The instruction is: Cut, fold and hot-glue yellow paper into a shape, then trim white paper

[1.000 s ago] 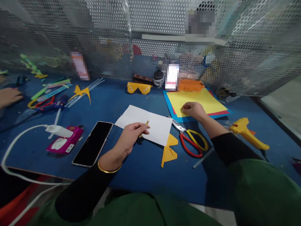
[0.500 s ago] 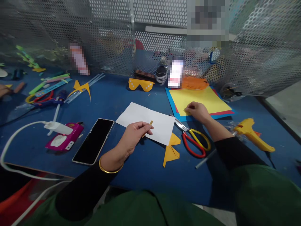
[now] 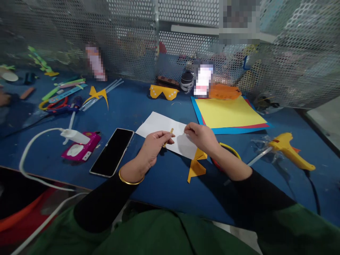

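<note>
My left hand [image 3: 154,146] pinches a small yellowish-brown strip [image 3: 171,131] between thumb and fingers, just over a white sheet of paper [image 3: 152,124]. Above the right part of that sheet is my right hand [image 3: 203,136], fingers pressed together; whatever they hold, if anything, is hidden. Folded yellow-orange paper cutouts [image 3: 197,168] lie at the sheet's lower right corner, partly under it. Scissors with yellow and red handles [image 3: 231,148] are mostly covered by my right forearm.
A black-screened phone [image 3: 113,152] and a magenta power socket [image 3: 91,141] lie to the left. Yellow, red and blue sheets [image 3: 231,113] are stacked behind my right hand. A yellow glue gun [image 3: 289,147] rests at right. A yellow paper mask [image 3: 163,92] stands toward the mesh panel.
My right hand has moved left from the yellow sheet to above the white paper, and its forearm now covers much of the scissors. My left hand keeps the strip. The view has shifted slightly.
</note>
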### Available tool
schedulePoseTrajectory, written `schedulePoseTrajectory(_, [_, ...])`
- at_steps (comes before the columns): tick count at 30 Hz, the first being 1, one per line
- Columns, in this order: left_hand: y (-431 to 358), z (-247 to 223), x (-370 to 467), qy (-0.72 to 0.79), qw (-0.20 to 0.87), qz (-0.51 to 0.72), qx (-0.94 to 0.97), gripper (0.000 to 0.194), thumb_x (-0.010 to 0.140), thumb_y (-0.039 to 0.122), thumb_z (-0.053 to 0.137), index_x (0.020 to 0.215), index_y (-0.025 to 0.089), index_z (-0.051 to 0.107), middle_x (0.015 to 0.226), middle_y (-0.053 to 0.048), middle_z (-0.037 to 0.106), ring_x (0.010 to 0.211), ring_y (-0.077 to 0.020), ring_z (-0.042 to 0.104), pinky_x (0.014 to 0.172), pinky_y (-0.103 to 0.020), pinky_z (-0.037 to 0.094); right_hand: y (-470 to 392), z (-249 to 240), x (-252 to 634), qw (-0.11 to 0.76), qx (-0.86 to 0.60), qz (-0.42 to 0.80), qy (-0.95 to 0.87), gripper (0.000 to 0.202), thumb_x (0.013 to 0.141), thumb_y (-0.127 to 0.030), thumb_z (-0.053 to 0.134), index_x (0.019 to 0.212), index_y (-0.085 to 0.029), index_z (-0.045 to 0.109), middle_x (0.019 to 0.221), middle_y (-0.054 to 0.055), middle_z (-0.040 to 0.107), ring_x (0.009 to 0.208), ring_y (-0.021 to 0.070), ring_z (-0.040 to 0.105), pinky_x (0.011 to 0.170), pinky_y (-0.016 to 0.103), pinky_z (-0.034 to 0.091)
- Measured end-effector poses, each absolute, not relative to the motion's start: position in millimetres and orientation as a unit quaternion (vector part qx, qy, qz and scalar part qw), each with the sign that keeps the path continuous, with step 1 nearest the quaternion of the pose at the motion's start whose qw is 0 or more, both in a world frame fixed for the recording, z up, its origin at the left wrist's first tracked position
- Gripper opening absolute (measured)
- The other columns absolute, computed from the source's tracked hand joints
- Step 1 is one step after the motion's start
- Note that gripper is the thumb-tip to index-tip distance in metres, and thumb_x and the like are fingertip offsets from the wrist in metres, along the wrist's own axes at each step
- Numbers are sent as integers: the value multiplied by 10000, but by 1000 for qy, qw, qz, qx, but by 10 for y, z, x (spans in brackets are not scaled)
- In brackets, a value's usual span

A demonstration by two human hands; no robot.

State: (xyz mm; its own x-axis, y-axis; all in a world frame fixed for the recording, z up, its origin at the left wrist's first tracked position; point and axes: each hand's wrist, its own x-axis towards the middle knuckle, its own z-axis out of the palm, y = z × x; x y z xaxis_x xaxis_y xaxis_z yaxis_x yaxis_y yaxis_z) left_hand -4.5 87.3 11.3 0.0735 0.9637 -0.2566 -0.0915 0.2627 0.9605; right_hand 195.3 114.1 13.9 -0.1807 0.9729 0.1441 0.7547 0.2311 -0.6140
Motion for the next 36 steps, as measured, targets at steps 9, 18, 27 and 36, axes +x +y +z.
schedulePoseTrajectory(9, [843,149,-34,512,593,445,433,121,785,308,717,736,204,758,687,-36,688,741,-169,609,798,-327,461,1000,255,2066,242,-631,134,-725,256,918,-290,433,965,-215,674,829,73,735,722,209,644,640,312,405])
schedulePoseTrajectory(18, [820,168,-25,527,565,439,458,112,793,282,692,744,198,749,693,-46,690,720,-167,601,703,-307,458,185,122,2676,289,-703,124,-637,211,873,-390,553,1015,-247,614,834,52,740,747,235,694,656,316,477])
schedulePoseTrajectory(27, [745,142,138,544,550,434,462,107,773,289,693,716,210,737,670,-34,688,692,-159,593,740,-320,468,5,67,2810,140,-717,15,-682,349,919,-351,446,1193,-179,577,976,148,703,774,285,666,609,351,449])
schedulePoseTrajectory(36, [795,171,105,547,540,422,481,102,767,275,715,699,211,756,682,-49,702,734,-173,618,733,-320,459,356,26,2796,-26,-699,4,-715,496,714,-163,563,1203,-110,628,850,169,702,661,281,652,541,322,360])
